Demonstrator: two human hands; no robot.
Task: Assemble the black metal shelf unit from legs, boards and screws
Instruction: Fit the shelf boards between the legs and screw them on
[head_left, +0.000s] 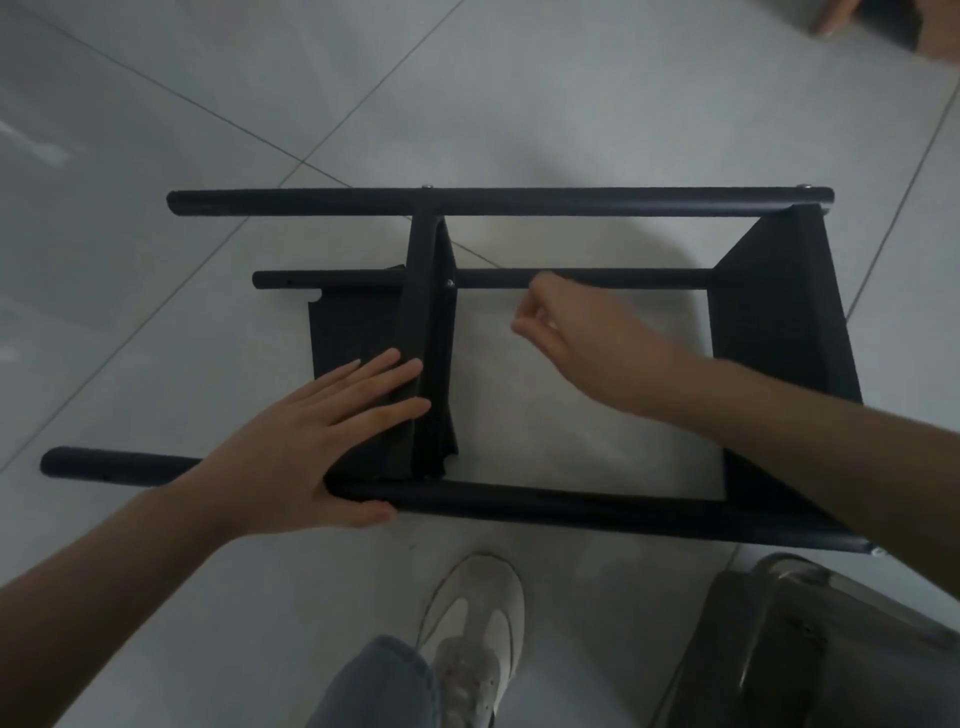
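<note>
Steadying shelf (519, 358) on its side on floor (208, 130) | left hand (322, 441) flat, open on middle board (358, 332) | right hand (587, 332) pinched, contents unclear | rigid, probably light metal; grip legs (519, 200), not board edges.

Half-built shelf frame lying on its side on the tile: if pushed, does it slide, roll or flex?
The shelf frame probably slides rather than rolls: its round legs are tied together by the middle board and end board. Smooth floor tiles suggest little grip. The legs' unbraced ends may flex; the left hand is pressed flat against the frame.
</note>
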